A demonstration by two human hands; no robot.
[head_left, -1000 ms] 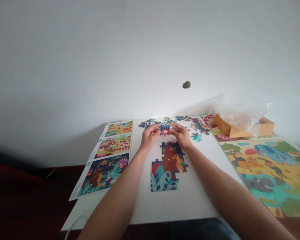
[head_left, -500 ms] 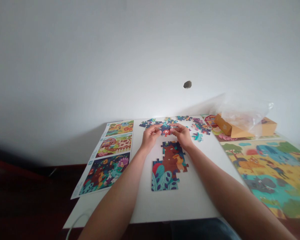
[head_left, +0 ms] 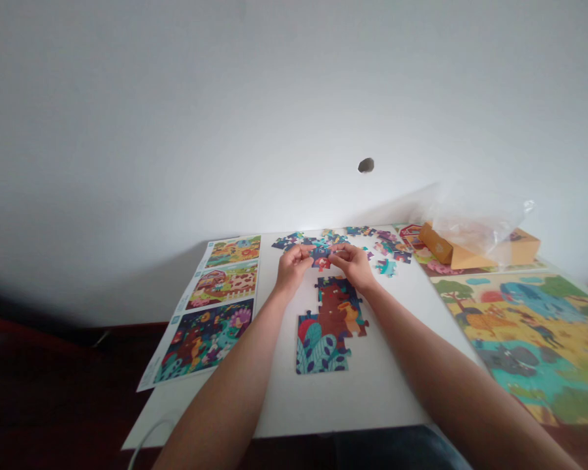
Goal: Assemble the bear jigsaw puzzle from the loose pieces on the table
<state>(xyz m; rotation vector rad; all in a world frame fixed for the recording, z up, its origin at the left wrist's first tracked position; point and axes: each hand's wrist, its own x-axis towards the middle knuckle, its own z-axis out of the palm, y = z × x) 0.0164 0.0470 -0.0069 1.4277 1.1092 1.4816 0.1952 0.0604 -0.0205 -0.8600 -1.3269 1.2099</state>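
Observation:
My left hand (head_left: 290, 267) and my right hand (head_left: 353, 264) meet over the far middle of the white table (head_left: 372, 385). Both pinch a small cluster of joined puzzle pieces (head_left: 321, 256), dark blue with a red patch, held between their fingertips. Just below the hands lies a partly assembled puzzle (head_left: 329, 323) showing a brown animal and teal leaves. Several loose pieces (head_left: 387, 248) are scattered behind and to the right of the hands.
A reference sheet with three pictures (head_left: 213, 307) lies at the left. A finished colourful puzzle (head_left: 529, 333) covers the right side. An orange box (head_left: 475, 251) under a clear plastic bag (head_left: 475, 219) stands at the back right, against the white wall.
The hands have stayed in place, with only slight finger movement on the joined pieces. The view has shifted a little.

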